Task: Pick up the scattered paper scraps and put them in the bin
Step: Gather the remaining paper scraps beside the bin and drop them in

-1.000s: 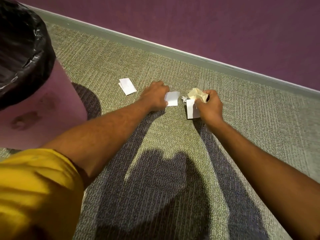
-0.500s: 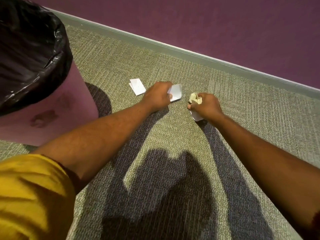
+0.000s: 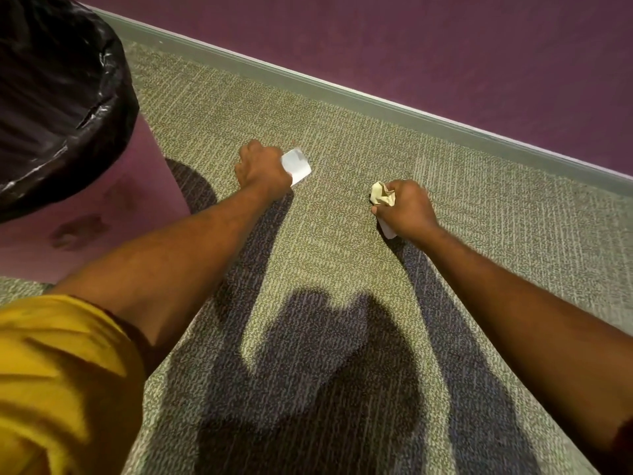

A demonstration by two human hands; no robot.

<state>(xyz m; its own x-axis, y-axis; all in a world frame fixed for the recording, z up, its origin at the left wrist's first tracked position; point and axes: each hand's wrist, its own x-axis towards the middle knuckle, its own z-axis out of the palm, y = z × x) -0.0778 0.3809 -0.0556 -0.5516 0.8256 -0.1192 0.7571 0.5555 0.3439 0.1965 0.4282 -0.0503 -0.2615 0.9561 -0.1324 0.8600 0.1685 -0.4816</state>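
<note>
My left hand [image 3: 262,168] grips a flat white paper scrap [image 3: 298,164] that sticks out to its right, low over the carpet. My right hand [image 3: 407,209] holds a crumpled yellowish paper [image 3: 383,194] at its top, and a white scrap [image 3: 387,229] pokes out below the fist. The bin [image 3: 102,214], pink with a black liner [image 3: 61,97], stands at the upper left, close to my left forearm. The white scrap that lay near the bin is hidden behind my left hand or out of sight.
Green-grey carpet [image 3: 342,255] covers the floor. A grey baseboard [image 3: 376,101] and purple wall [image 3: 445,46] run diagonally across the back. My yellow sleeve [image 3: 58,382] fills the lower left corner. Shadows of my arms fall on the carpet.
Both hands closed round their papers and lifted them. My left hand moved left over the spot where another white scrap lay. The bin has come nearer in view.
</note>
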